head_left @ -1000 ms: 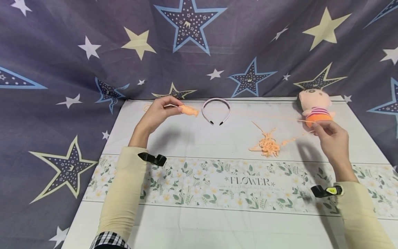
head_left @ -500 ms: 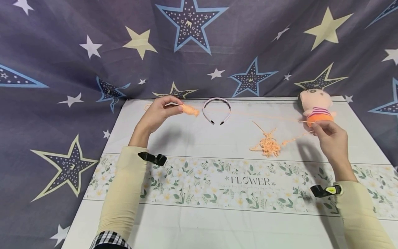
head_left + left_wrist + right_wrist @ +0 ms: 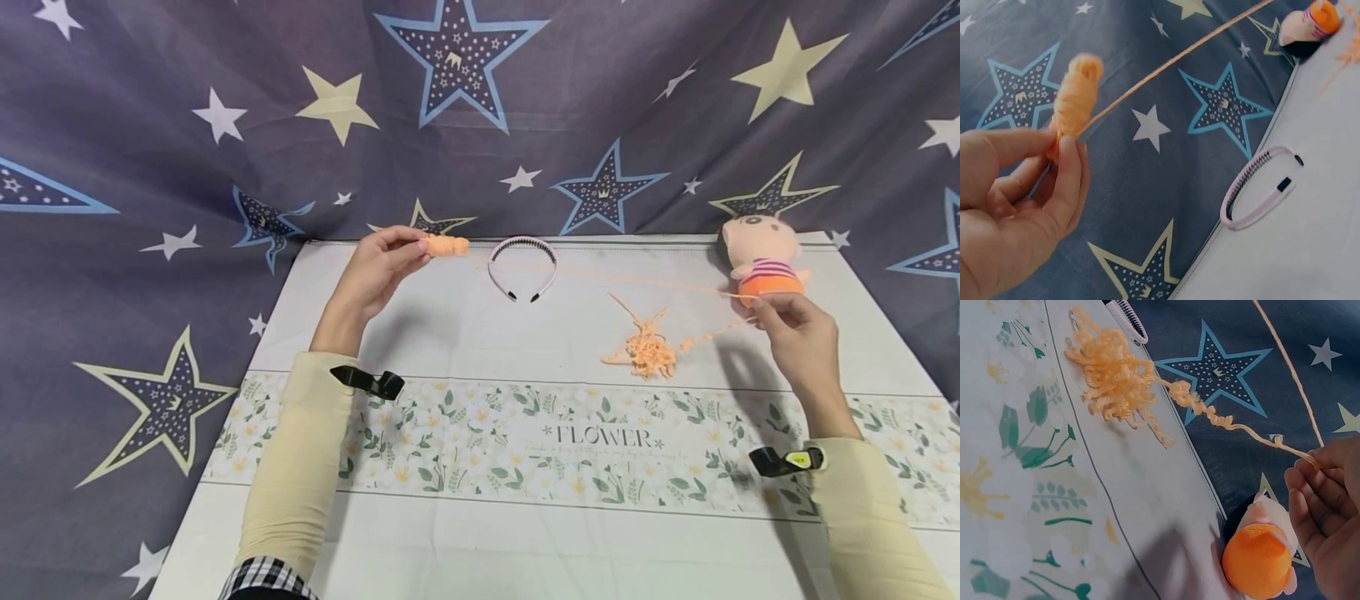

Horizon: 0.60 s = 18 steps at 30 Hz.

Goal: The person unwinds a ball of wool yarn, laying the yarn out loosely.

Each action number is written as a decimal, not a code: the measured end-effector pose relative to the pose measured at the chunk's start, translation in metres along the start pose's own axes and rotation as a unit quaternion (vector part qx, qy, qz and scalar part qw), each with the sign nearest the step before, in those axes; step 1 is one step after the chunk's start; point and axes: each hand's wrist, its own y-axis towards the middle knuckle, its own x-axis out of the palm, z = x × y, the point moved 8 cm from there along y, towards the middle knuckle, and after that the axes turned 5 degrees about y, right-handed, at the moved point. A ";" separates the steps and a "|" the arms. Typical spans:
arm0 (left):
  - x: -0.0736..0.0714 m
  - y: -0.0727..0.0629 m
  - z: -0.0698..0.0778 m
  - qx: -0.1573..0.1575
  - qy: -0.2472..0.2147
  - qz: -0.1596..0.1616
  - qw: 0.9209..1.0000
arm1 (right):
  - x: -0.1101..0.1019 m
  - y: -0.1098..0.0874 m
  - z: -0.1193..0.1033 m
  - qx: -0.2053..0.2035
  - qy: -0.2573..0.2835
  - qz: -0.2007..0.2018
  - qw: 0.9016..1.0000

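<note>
Between thumb and fingers, my left hand (image 3: 378, 271) pinches one end of a small wound bundle of orange yarn (image 3: 1076, 100), raised above the table's far left. From that bundle a single yarn strand (image 3: 1175, 57) runs straight across to the right. My right hand (image 3: 802, 337) pinches the strand at the far right, in front of a plush doll (image 3: 765, 254). Past those fingertips the yarn turns back, crinkled, down to a loose tangled heap of orange yarn (image 3: 1113, 378) lying on the table.
A pale pink headband (image 3: 522, 268) with dark teeth lies at the table's back middle, below the stretched strand. The white tablecloth (image 3: 480, 546) carries a floral band. A star-patterned curtain (image 3: 480, 167) hangs directly behind the table.
My left hand has turned and risen slightly, so the yarn bundle now lies more level and a little higher. My right hand and the heap have stayed in place.
</note>
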 end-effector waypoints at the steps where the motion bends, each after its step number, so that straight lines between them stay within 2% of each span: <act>1: -0.001 0.001 -0.001 -0.002 0.007 0.012 1.000 | 0.000 0.000 0.000 0.000 0.000 0.000 1.000; 7: -0.007 0.005 -0.005 -0.003 0.073 0.053 0.996 | -0.003 0.000 0.002 0.006 -0.003 0.005 1.000; 10: -0.009 0.006 -0.005 0.004 0.120 0.070 0.990 | -0.004 0.000 0.003 0.010 -0.008 0.008 1.000; 12: -0.010 0.006 -0.004 0.009 0.157 0.083 0.984 | -0.005 0.001 0.004 0.012 -0.009 0.009 1.000; 18: -0.016 0.004 -0.004 0.006 0.261 0.126 0.957 | -0.009 0.001 0.009 0.029 -0.009 0.014 0.999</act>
